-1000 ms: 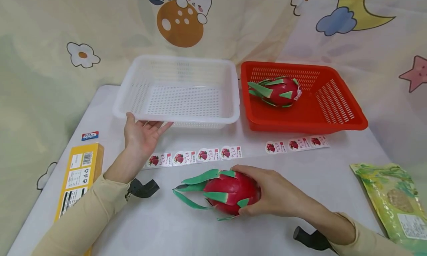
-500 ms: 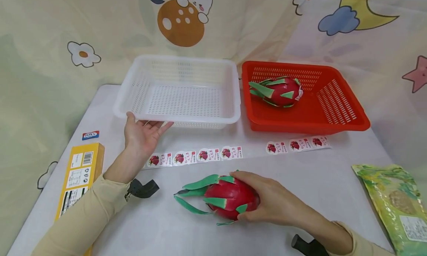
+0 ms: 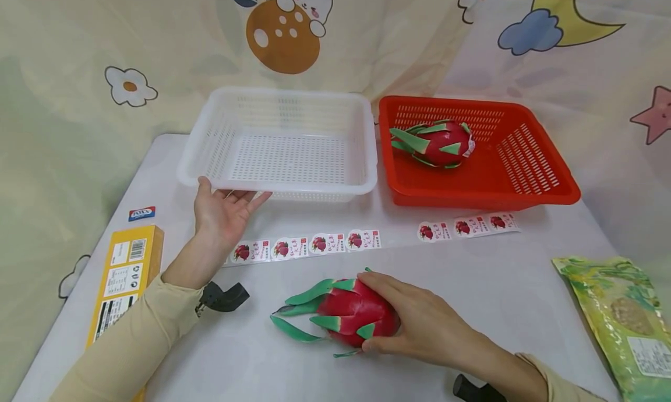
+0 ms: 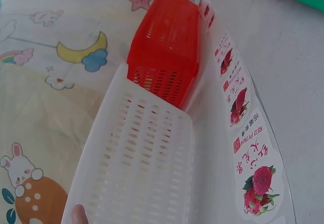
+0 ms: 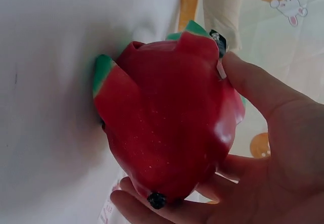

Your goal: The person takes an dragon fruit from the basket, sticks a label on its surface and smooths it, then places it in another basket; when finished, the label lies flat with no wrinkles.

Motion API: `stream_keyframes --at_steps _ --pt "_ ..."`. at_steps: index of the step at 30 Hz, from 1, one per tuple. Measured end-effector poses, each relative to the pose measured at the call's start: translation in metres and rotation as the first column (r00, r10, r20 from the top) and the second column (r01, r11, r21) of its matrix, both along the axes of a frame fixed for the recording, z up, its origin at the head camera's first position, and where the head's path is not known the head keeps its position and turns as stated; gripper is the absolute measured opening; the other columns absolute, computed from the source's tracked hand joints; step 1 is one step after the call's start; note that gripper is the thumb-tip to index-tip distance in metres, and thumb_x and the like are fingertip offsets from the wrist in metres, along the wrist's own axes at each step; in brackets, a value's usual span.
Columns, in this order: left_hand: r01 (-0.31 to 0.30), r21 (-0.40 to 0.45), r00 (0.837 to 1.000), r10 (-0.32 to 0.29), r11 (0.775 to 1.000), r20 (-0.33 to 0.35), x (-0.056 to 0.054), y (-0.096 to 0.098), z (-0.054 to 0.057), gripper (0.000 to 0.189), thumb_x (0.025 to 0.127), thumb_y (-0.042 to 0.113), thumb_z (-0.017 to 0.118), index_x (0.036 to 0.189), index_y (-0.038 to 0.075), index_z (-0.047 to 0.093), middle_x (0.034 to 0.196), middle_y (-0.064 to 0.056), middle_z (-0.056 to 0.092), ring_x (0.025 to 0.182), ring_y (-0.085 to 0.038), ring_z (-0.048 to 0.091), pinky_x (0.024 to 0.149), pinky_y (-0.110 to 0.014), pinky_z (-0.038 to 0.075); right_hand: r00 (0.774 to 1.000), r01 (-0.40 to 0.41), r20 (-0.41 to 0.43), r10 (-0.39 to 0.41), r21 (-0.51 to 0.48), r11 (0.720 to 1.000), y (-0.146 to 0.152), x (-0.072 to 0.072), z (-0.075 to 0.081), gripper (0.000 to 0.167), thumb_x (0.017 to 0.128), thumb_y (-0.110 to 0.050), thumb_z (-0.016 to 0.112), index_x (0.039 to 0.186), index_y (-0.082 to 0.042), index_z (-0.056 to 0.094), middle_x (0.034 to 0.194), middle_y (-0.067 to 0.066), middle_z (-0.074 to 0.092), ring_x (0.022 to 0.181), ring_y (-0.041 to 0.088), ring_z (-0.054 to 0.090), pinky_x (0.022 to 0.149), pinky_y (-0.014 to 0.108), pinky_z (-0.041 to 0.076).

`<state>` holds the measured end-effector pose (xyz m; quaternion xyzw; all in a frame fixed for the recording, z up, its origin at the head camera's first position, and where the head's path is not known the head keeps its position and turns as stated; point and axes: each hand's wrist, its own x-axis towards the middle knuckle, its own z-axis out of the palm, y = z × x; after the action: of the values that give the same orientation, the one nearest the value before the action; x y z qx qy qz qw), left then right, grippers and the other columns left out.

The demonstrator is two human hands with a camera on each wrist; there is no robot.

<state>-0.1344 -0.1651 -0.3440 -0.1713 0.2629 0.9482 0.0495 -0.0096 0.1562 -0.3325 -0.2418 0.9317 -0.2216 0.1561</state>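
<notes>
In the head view, my right hand [image 3: 414, 320] grips the rounded end of a red dragon fruit [image 3: 356, 311] just over the white table. Green leaf-like tips point left from the fruit. The right wrist view shows the dragon fruit [image 5: 167, 118] close up, thumb on one side and fingers around the other, with a dark spot at its end. My left hand [image 3: 222, 218], palm up, holds the front rim of a white plastic basket [image 3: 278, 187], thumb at the rim and fingers partly hidden below it. Nothing lies in that basket.
A red basket [image 3: 487, 198] beside the white one holds another dragon fruit [image 3: 440, 144] bearing a label. Strips of dragon fruit stickers [image 3: 327, 243] lie before the baskets. A yellow box [image 3: 126, 274] and small blue-red packet [image 3: 141, 214] lie left, a green bag [image 3: 618, 320] right.
My right hand and the dragon fruit have shifted slightly left and toward me, with the fruit turning a little. The left hand and both baskets stay in place.
</notes>
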Motion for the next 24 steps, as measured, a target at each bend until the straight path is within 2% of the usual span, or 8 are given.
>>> stream_keyframes --at_steps 6,10,14,17,21,24 --pt "0.003 -0.011 1.000 -0.003 1.000 -0.009 0.000 0.000 0.000 0.064 0.100 0.058 0.020 0.143 0.015 0.040 0.138 -0.009 0.042 0.144 -0.026 0.031 0.114 -0.048 0.031 0.996 0.035 0.083 -0.034 -0.010 0.999 0.007 -0.005 0.011 0.090 0.066 -0.054 0.083 0.143 -0.025 0.044 0.135 -0.003 0.056 0.115 0.018 0.057 0.072 0.033 0.060" --pt "0.008 -0.029 1.000 -0.008 1.000 -0.011 0.000 0.000 -0.001 0.064 0.100 0.058 0.021 0.146 0.016 0.037 0.137 -0.009 0.044 0.142 -0.026 0.034 0.115 -0.048 0.031 0.987 0.096 0.134 -0.089 -0.049 0.994 0.019 -0.016 0.024 0.084 0.071 -0.056 0.078 0.143 -0.027 0.045 0.137 0.002 0.055 0.117 0.025 0.057 0.072 0.034 0.060" --pt "0.010 -0.044 1.000 -0.011 0.999 -0.019 0.001 -0.001 -0.003 0.063 0.100 0.057 0.022 0.146 0.015 0.035 0.134 -0.011 0.046 0.142 -0.027 0.035 0.115 -0.047 0.031 0.985 0.150 0.096 -0.140 -0.099 0.984 0.033 -0.033 0.031 0.075 0.077 -0.051 0.076 0.141 -0.024 0.047 0.135 0.007 0.058 0.118 0.032 0.058 0.076 0.040 0.060" --pt "0.010 -0.045 1.000 -0.011 0.999 -0.024 0.000 -0.002 -0.004 0.063 0.101 0.056 0.021 0.145 0.014 0.035 0.131 -0.011 0.047 0.144 -0.027 0.033 0.115 -0.047 0.031 0.986 0.168 0.024 -0.166 -0.082 0.982 0.042 -0.048 0.033 0.070 0.080 -0.047 0.075 0.139 -0.020 0.050 0.130 0.009 0.061 0.115 0.032 0.060 0.082 0.046 0.058" --pt "0.013 -0.051 1.000 -0.014 0.999 -0.027 0.000 -0.003 -0.004 0.061 0.101 0.054 0.022 0.144 0.013 0.035 0.129 -0.011 0.048 0.144 -0.028 0.032 0.113 -0.047 0.033 0.989 0.144 -0.032 -0.146 -0.057 0.988 0.051 -0.071 0.029 0.067 0.081 -0.040 0.076 0.138 -0.013 0.053 0.127 0.014 0.063 0.112 0.034 0.061 0.083 0.048 0.057" --pt "0.035 -0.102 0.999 -0.037 0.994 -0.017 0.003 -0.001 -0.004 0.053 0.102 0.052 0.030 0.136 0.012 0.038 0.124 -0.010 0.048 0.138 -0.028 0.039 0.110 -0.046 0.037 0.991 0.123 -0.051 -0.126 -0.043 0.991 0.054 -0.085 0.023 0.066 0.082 -0.035 0.076 0.137 -0.009 0.053 0.125 0.017 0.063 0.110 0.035 0.062 0.080 0.046 0.058"
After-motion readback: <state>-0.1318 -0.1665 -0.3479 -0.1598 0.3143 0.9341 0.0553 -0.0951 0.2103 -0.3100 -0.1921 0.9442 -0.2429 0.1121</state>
